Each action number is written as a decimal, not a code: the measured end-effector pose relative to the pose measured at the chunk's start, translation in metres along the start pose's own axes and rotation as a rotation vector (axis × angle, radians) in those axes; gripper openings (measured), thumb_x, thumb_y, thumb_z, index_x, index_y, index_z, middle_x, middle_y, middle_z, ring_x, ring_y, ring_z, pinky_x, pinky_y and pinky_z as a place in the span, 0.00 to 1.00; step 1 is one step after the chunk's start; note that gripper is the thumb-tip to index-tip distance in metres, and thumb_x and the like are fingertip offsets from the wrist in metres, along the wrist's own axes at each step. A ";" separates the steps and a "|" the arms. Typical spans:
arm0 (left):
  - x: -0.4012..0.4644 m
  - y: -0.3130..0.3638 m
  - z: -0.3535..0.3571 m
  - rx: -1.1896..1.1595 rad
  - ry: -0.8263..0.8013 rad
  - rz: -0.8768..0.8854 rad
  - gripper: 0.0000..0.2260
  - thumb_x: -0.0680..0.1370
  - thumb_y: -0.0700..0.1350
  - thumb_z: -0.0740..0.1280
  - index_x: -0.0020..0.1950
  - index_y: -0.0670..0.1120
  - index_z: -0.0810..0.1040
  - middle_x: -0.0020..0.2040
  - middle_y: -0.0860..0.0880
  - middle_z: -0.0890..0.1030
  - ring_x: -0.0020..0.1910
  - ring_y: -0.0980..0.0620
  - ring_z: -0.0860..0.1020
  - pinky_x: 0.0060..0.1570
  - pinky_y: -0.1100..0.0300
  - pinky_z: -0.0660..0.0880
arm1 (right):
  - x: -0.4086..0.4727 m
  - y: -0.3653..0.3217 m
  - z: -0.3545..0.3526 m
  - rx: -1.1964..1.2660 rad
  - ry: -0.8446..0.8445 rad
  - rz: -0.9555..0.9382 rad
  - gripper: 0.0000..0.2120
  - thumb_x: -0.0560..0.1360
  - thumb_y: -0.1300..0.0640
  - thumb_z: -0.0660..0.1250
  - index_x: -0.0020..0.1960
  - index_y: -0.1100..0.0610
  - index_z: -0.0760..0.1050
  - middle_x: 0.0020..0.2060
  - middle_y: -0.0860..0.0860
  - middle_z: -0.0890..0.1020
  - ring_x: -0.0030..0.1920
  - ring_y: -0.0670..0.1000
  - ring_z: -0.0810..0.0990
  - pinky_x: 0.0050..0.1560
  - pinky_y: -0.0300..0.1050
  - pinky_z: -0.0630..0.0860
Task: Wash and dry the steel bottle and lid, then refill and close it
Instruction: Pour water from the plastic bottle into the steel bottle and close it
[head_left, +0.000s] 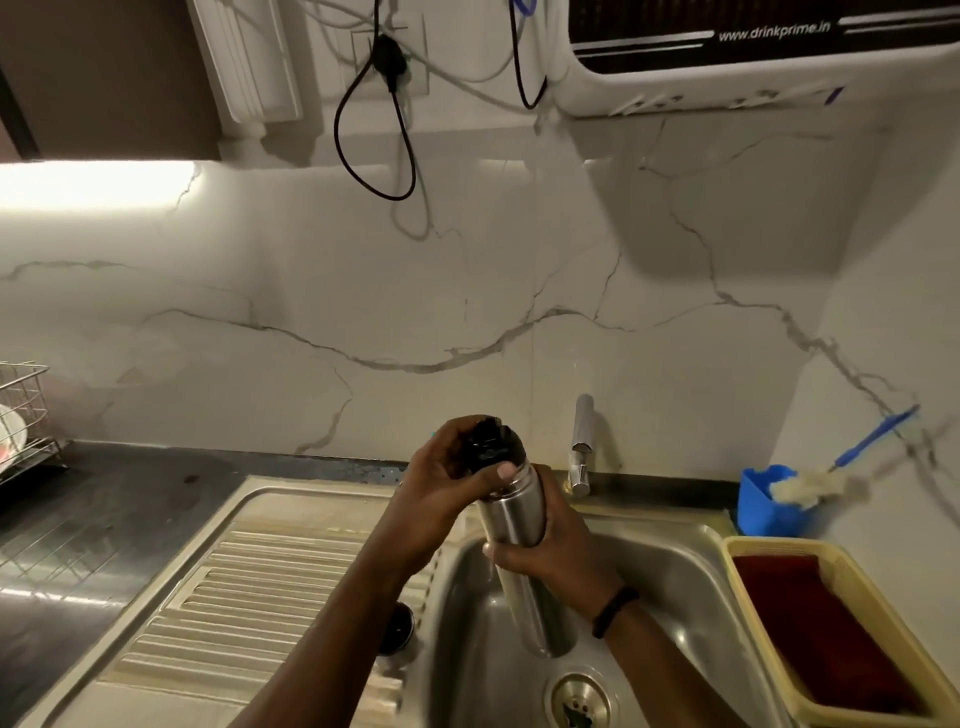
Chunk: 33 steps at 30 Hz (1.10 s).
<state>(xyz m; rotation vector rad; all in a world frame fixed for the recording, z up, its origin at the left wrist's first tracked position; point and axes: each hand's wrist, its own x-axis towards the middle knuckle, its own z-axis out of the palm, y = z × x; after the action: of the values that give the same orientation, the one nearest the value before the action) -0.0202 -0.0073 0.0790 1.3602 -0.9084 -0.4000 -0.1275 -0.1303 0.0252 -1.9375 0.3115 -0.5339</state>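
The steel bottle (511, 525) is held above the sink (675, 561), tilted with its top toward the wall and its base low over the basin, near the drain (577, 704). The black lid (491, 444) sits on the bottle's neck.

The left hand (441, 483) covers the lid from the left: its fingers (457, 431) are curled round the cap and the thumb lies across the front just below it, on the bottle's shoulder. The right hand (550, 551) grips the bottle's body at mid-height, fingers wrapped round the far side, with one fingertip showing at the left edge of the steel. A dark band is on the right wrist.

The tap (581, 444) stands just behind the bottle, at the sink's back edge. To the left is the ribbed drainboard (249, 597), then the dark worktop (104, 499) with a wire rack (26, 415) at its far left. To the right of the sink are a yellow basket (883, 691) with a dark red cloth (815, 629) in it, and behind it a blue holder (763, 506) with a bottle brush (815, 486) leaning out.
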 end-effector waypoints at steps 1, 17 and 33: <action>0.000 0.000 0.002 0.019 0.023 -0.009 0.22 0.72 0.43 0.76 0.64 0.46 0.76 0.58 0.46 0.83 0.59 0.48 0.81 0.59 0.50 0.78 | -0.001 -0.001 -0.001 -0.013 0.003 -0.001 0.35 0.65 0.54 0.79 0.60 0.30 0.62 0.52 0.34 0.77 0.52 0.39 0.79 0.47 0.36 0.79; 0.003 -0.001 0.042 0.159 0.352 -0.084 0.26 0.67 0.52 0.81 0.58 0.51 0.73 0.54 0.52 0.81 0.55 0.54 0.80 0.56 0.53 0.79 | -0.003 0.012 0.018 -0.185 0.310 0.000 0.37 0.64 0.53 0.79 0.65 0.40 0.63 0.59 0.40 0.74 0.57 0.44 0.77 0.56 0.45 0.80; 0.005 0.012 0.034 -0.025 0.046 -0.035 0.19 0.75 0.43 0.70 0.65 0.49 0.73 0.60 0.48 0.80 0.60 0.49 0.79 0.48 0.60 0.77 | -0.010 -0.009 -0.008 -0.001 0.111 -0.016 0.33 0.67 0.56 0.78 0.62 0.39 0.63 0.57 0.41 0.76 0.55 0.43 0.77 0.54 0.40 0.77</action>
<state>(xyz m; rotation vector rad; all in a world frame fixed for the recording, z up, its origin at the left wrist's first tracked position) -0.0453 -0.0304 0.0899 1.3586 -0.8405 -0.4037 -0.1402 -0.1285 0.0334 -1.9162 0.3665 -0.6535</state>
